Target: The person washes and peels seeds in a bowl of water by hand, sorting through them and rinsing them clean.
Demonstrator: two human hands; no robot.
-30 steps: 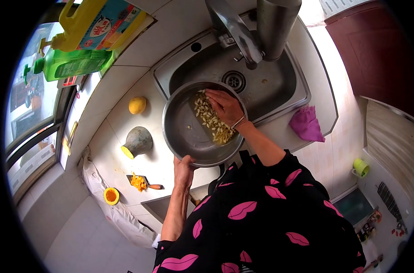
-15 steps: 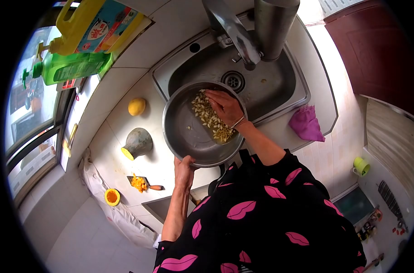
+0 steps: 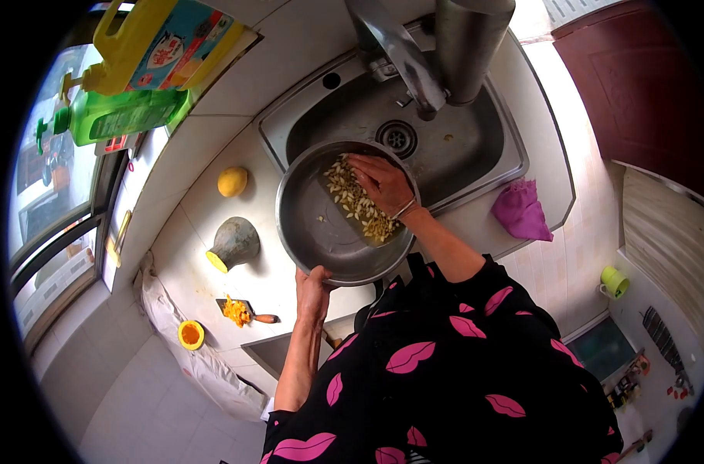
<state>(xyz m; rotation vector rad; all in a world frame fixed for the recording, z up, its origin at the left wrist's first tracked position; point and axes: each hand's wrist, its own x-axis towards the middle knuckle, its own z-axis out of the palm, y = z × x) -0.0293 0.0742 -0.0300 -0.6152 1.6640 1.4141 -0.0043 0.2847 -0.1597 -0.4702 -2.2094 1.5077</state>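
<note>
A wide metal basin [image 3: 301, 224] is tilted over the near left edge of the sink. My left hand [image 3: 313, 290] grips its near rim, thumb on top and the other fingers hidden underneath. Inside the basin my right hand [image 3: 384, 184] lies against a heap of pale seeds [image 3: 353, 203], its fingers extended and pointing left. The seeds form a band along the left side of that hand, with a little liquid around them. One stray seed rests on the basin floor, away from the heap.
Behind the basin is the sink [image 3: 475, 166] with its faucet [image 3: 402, 58]. A purple cloth [image 3: 520, 211] lies to the right. On the left counter are a yellow fruit [image 3: 232, 182], a cut squash piece [image 3: 237, 241], a cleaver with orange pulp [image 3: 236, 311] and a hollow squash piece [image 3: 191, 335].
The seeds beside my right hand have shifted slightly. Both hands keep nearly the same places, and the basin has barely moved.
</note>
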